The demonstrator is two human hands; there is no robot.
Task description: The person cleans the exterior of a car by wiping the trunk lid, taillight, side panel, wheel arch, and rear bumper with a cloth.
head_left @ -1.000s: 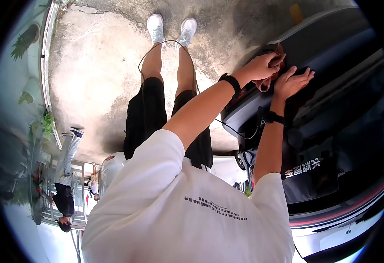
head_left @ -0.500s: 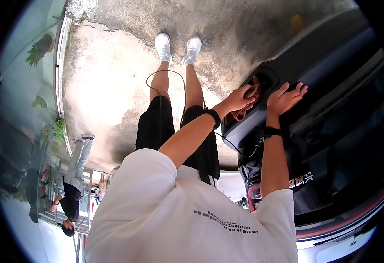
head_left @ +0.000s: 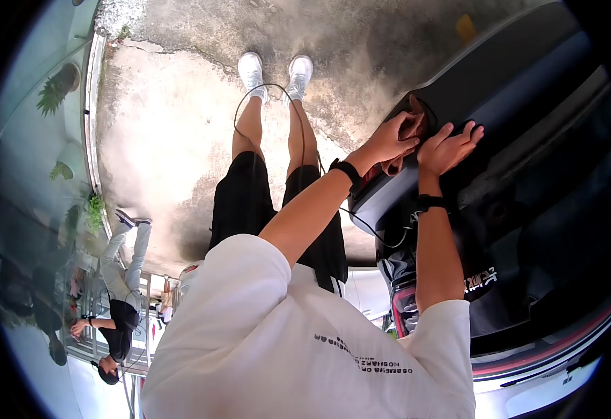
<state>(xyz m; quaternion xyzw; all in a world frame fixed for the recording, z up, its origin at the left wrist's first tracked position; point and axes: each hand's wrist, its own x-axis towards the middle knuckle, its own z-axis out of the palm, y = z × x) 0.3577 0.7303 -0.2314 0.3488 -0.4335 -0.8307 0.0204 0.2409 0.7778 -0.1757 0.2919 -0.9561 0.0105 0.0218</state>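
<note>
My left hand (head_left: pixel 389 140) is closed around a brown cloth (head_left: pixel 411 126) and presses it against the dark bumper (head_left: pixel 490 94) of a car, at a recessed part near the corner. Folds of the cloth stick out above and below my fingers. Close beside it, my right hand (head_left: pixel 446 150) lies on the bumper's upper edge with its fingers stretched out and holds nothing. Both wrists wear black bands. A thin dark cable (head_left: pixel 304 140) loops in front of my legs and runs on toward the right wrist.
The car's open rear, with a black bag bearing white lettering (head_left: pixel 479 279), is at the right. My white shoes (head_left: pixel 251 70) stand on stained concrete (head_left: pixel 173 126). Potted plants (head_left: pixel 53 91) and glass line the left side; another person (head_left: pixel 120 321) stands behind at lower left.
My left hand has moved the cloth slightly up and right along the bumper, closer to my right hand. The right hand has barely shifted. The other person's legs and arms have moved.
</note>
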